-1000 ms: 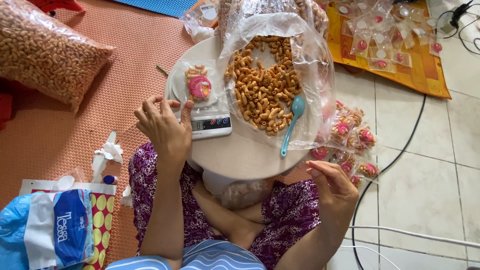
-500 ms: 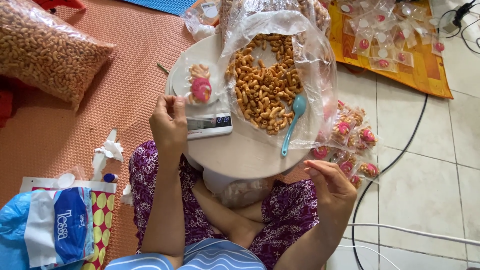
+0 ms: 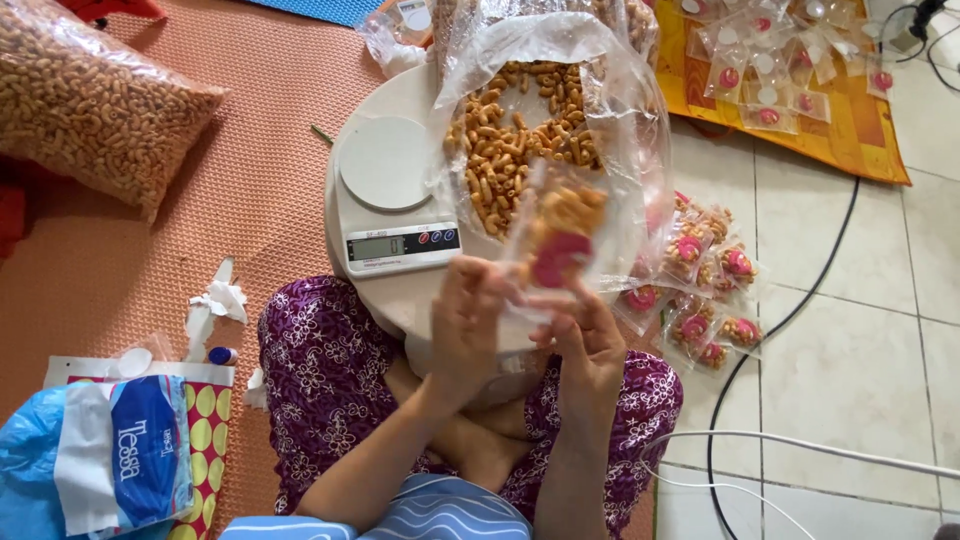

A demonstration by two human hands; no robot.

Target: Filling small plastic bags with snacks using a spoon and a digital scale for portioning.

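Both hands meet at the lower edge of a small clear packet (image 3: 557, 235) of orange macaroni-shaped snacks bearing a round pink label. The left hand (image 3: 468, 325) and the right hand (image 3: 587, 345) each close their fingers on the packet's bottom margin, holding it upright and slightly blurred above the near rim of the round white table (image 3: 430, 295). The packet stands in front of the large open plastic bag (image 3: 600, 60), so it overlaps the loose pile of snacks (image 3: 510, 120) spread inside that bag on the table top.

Just left of the hands, on the same table, sits a white digital kitchen scale (image 3: 385, 165) with a bare round platform and a lit display strip facing the person. Below the table, the person's crossed legs show in purple patterned fabric (image 3: 320, 370).

To the right of the table, on the tiled floor (image 3: 850, 340), lies a heap of filled packets (image 3: 710, 290) with pink labels; a black cable (image 3: 790, 310) curves past them. Farther off, at upper right, more flat packets (image 3: 770, 70) rest on an orange cloth (image 3: 850, 150).

On the orange mat at upper left lies a big sealed sack of the same snacks (image 3: 90, 100). At lower left are crumpled tissue scraps (image 3: 215, 300) and a blue-and-white tissue pack (image 3: 125, 450).
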